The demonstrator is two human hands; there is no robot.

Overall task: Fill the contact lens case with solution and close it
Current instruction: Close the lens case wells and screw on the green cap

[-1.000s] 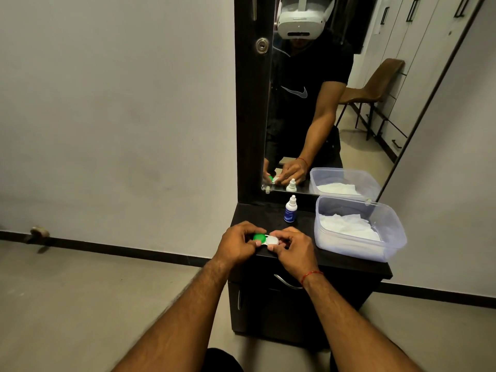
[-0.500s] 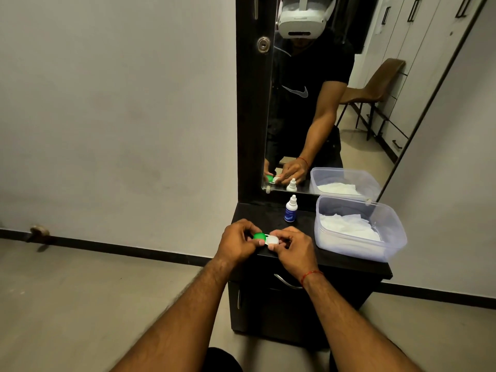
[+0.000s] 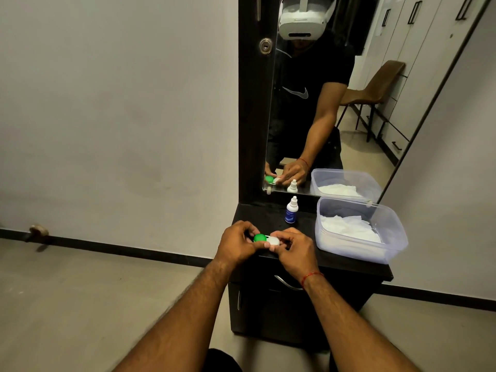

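While left hand (image 3: 236, 244) pinches green side of lens case (image 3: 266, 239), right hand (image 3: 294, 249) pinches white side, above cabinet (image 3: 349, 267) near edge; bottle (image 3: 291, 210) upright beyond; tub (image 3: 359, 229) right.

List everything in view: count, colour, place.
case: 1, green and white caps, cabinet front, between both grips
bottle: 1, white with blue label, upright on cabinet behind case
tub: 1, clear, cabinet right side
tissue: white, count unclear, inside tub
cabinet: 1, black, against wall
mirror: 1, dark frame, above cabinet
chair: 1, brown, seen only in mirror
floor fitting: 1, pale, left by skirting, kind unclear
thread: 1, red, right wrist
left grip: 1, bare hand, pinches case's green end
right grip: 1, bare hand, pinches white end
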